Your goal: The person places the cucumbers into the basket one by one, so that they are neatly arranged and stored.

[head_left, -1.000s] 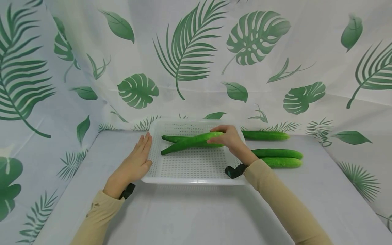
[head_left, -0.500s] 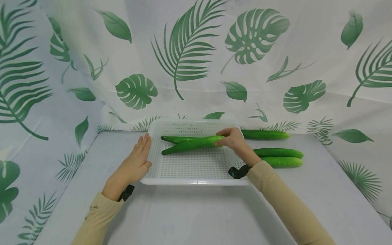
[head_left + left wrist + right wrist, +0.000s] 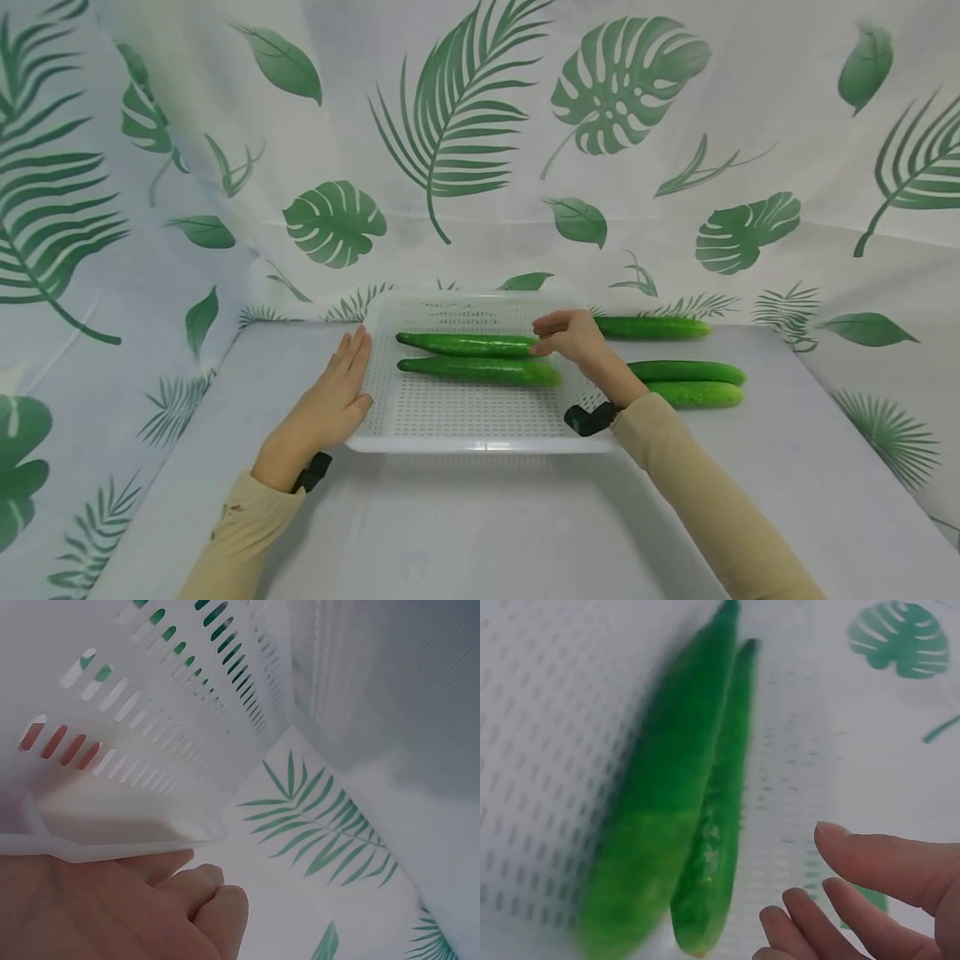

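Two cucumbers lie roughly side by side in a white perforated plastic basket, the rear cucumber behind the front cucumber. My right hand hovers at their right ends with thumb and fingers apart. In the right wrist view, both cucumbers lie clear of that hand, which holds nothing. Along the basket's left side, my left hand rests with straight fingers against the rim. The left wrist view has this hand next to the rim, its fingers partly hidden.
Right of the basket, more cucumbers lie on the white-covered table: a back cucumber by the cloth wall, and a pair, one dark cucumber touching a lighter cucumber. A leaf-printed cloth rises behind the table.
The front cucumber, earlier held by the right hand and crossing the other, has come down flat into the basket. The right hand has let go and shifted slightly right. The left hand stays put.
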{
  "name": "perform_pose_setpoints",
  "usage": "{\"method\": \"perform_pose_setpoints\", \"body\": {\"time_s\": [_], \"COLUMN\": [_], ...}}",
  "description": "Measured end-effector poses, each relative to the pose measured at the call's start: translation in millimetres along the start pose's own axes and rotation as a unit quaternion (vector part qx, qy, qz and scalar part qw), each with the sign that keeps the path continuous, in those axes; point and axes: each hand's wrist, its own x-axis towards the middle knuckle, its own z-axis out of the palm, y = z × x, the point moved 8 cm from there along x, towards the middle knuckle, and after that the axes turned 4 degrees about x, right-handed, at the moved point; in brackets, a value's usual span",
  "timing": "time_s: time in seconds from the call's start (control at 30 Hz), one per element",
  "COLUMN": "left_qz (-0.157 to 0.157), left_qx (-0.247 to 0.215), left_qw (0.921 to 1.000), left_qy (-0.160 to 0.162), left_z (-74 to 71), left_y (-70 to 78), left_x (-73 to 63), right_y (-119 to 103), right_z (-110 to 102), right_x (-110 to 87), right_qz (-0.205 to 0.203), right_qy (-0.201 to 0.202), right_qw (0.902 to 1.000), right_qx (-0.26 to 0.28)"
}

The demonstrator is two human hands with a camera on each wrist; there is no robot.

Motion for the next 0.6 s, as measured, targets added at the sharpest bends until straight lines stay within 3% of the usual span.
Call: {"method": "perform_pose_setpoints", "body": {"time_s": [0.13,0.3,0.5,0.6], "left_qz": [-0.002,-0.003,-0.002,0.000], "left_qx": [0.003,0.002,0.004,0.003], "left_qw": [1.0000,1.0000,1.0000,1.0000], "left_qy": [0.000,0.003,0.005,0.006], "left_z": [-0.2,-1.3,-1.0,-0.9], "left_y": [0.2,0.9,1.6,2.7], "left_x": [0.7,1.1,-0.6,-0.9], "right_y": [-15.9,-38.6,-51.5,-51.8], "right_z": [-11.1,-39.8,-90.2,-119.3], "right_x": [-6.3,-20.8,-48.7,-67.3], "right_qz": [-0.020,-0.066,-0.135,-0.167], "right_qy": [-0.007,-0.004,0.060,0.094], "right_qw": [0.9996,0.9974,0.9879,0.9772], "right_qx": [0.015,0.028,0.048,0.091]}}
